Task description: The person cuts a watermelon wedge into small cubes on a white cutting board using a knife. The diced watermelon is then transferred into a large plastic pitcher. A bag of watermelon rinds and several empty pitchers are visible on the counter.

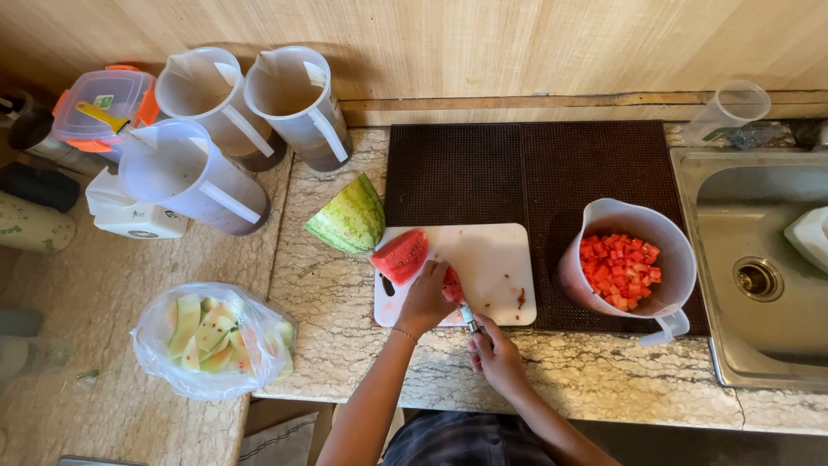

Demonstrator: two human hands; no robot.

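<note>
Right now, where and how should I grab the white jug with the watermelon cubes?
Take the jug by its handle, which sticks out at the near right corner, toward the counter's front edge. Come in from the front right with the right hand, fingers wrapped around the loop. The jug stands upright with an open top full of cubes, so keep it level.

The left hand (425, 298) covered most of the watermelon piece (452, 285) on the cutting board (487, 259), the knife (470, 318) blade was barely visible, and the sink (690, 224) ran off the right edge.
</note>
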